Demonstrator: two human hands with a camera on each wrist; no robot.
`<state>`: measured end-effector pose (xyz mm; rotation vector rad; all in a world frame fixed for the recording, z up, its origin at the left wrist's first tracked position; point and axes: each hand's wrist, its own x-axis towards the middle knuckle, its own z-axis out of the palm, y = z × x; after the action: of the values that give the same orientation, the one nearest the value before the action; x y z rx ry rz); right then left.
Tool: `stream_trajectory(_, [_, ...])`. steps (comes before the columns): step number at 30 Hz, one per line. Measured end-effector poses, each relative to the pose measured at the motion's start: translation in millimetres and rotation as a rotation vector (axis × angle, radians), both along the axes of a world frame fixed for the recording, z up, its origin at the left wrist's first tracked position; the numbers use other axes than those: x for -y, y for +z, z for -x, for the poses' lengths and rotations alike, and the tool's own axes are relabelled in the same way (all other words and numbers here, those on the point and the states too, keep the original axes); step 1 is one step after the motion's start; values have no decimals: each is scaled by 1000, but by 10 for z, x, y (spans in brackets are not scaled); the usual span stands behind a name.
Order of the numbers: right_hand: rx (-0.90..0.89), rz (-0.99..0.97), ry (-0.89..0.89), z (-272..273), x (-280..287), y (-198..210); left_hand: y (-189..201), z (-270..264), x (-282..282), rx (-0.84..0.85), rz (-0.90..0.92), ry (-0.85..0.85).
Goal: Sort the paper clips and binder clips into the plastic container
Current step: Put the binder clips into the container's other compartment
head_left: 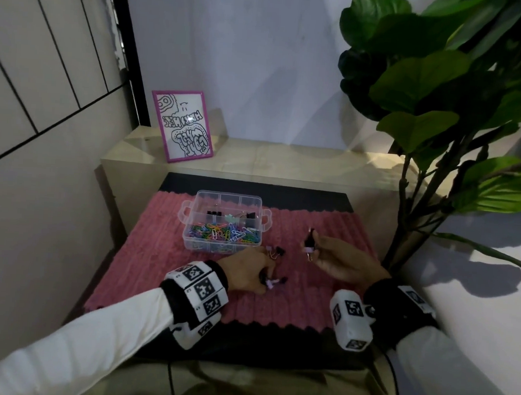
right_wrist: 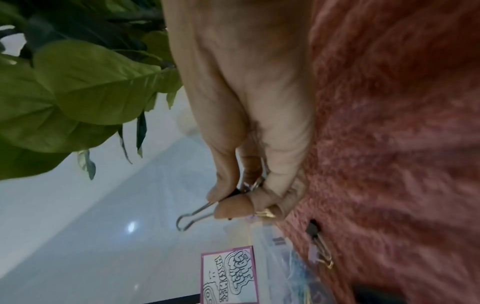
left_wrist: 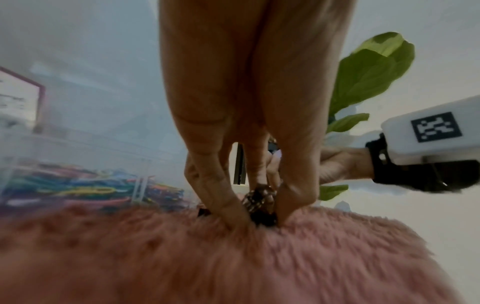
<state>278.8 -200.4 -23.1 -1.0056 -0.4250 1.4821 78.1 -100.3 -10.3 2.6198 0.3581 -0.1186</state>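
Observation:
A clear plastic container (head_left: 190, 223) stands on the pink furry mat (head_left: 323, 302), with coloured paper clips (head_left: 220, 230) in its front compartment and binder clips (head_left: 246, 216) behind. My left hand (head_left: 263, 278) is down on the mat, its fingertips (left_wrist: 233, 214) pinching a dark spotted binder clip (left_wrist: 259, 202). A purple clip (head_left: 272, 284) lies beside it. Two more loose clips (head_left: 275, 252) lie nearer the container. My right hand (head_left: 312, 246) is raised above the mat and holds a black and a purple binder clip (head_left: 309, 244), whose wire handles (right_wrist: 192, 216) stick out past the fingers.
A large leafy plant (head_left: 442, 101) stands at the right, close to my right arm. A pink-framed picture (head_left: 182, 125) leans on the beige ledge (head_left: 285, 162) behind the mat. A wall runs along the left.

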Motion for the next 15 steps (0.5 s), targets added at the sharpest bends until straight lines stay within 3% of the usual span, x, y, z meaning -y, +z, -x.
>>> stream_trajectory(3, [-142, -39, -32, 54, -65, 21, -5, 96, -97, 66, 97, 71])
stream_trajectory(7, [-150, -77, -84, 162, -248, 72, -40, 284, -256, 157, 331, 214])
stream_trajectory(11, [-114, -45, -92, 216, -557, 213, -5, 505, -358, 277, 879, 315])
stream_trajectory(15, [-70, -62, 37, 250, -966, 466, 152, 752, -579, 428, 1289, 464])
